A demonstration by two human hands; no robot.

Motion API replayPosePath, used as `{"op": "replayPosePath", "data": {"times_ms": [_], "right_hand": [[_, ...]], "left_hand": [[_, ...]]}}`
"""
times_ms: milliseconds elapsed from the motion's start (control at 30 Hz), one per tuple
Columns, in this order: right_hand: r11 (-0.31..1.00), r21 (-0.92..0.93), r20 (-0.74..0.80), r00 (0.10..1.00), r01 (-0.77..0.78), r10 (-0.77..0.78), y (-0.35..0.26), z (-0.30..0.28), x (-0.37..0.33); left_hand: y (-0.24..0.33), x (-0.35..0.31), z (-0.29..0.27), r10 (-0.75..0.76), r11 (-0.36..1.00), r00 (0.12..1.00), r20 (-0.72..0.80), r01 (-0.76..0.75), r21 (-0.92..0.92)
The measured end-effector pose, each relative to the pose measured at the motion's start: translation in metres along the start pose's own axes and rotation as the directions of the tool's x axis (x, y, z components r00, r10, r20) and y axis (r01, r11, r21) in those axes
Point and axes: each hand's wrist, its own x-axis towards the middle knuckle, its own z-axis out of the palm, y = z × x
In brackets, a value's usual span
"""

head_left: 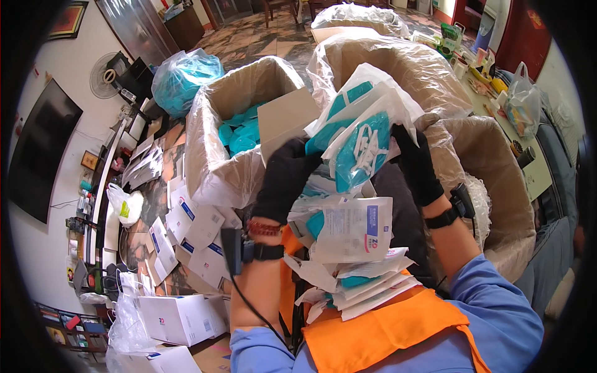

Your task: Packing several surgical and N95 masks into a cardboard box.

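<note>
Both of my hands wear black gloves and hold a bundle of teal face masks [345,171] in opened white pouches [404,99] above my lap. My left hand [283,174] is closed on the masks at the bundle's left side. At its right edge, my right hand [415,163] pinches the white pouches. White ear loops [368,149] lie gathered on the front mask. Below, a stack of torn white pouches [357,239] rests on my lap, with teal mask parts showing between them. An orange cloth [379,339] covers my lap under the stack.
At the left, a plastic-lined carton [205,143] holds loose teal masks [242,130]. More lined cartons [423,68] stand ahead and to the right. A bag of teal items [185,81] sits far left. White boxes [180,318] and flattened packaging [193,217] cover the left floor.
</note>
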Motion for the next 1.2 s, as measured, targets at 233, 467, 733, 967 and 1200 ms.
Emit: {"op": "replayPosePath", "data": {"times_ms": [233, 467, 733, 967, 1200], "right_hand": [[0.909, -0.285, -0.132, 0.927, 0.303, -0.35, -0.001, -0.016, 0.002], [0.995, 0.015, -0.172, 0.981, 0.097, -0.093, 0.008, -0.016, 0.011], [0.999, 0.036, -0.071, 0.997, -0.023, 0.026, -0.007, 0.002, -0.005], [0.999, 0.034, -0.032, 0.999, -0.029, 0.03, -0.001, 0.011, -0.008], [0.997, 0.007, -0.166, 0.983, 0.079, -0.077, 0.01, -0.024, 0.008]], "left_hand": [[-0.029, -0.003, -0.014, -0.115, 0.785, 0.945, -0.307, 0.275, 0.555], [0.023, -0.013, 0.023, 0.372, 0.928, 0.867, -0.331, -0.341, 0.149], [0.016, -0.025, 0.049, 0.281, 0.949, 0.925, -0.256, -0.229, 0.216], [0.014, -0.022, 0.056, 0.171, 0.985, 0.956, -0.238, -0.175, 0.004], [0.009, -0.022, 0.022, 0.054, 0.996, 0.944, -0.325, -0.026, 0.089]]}}
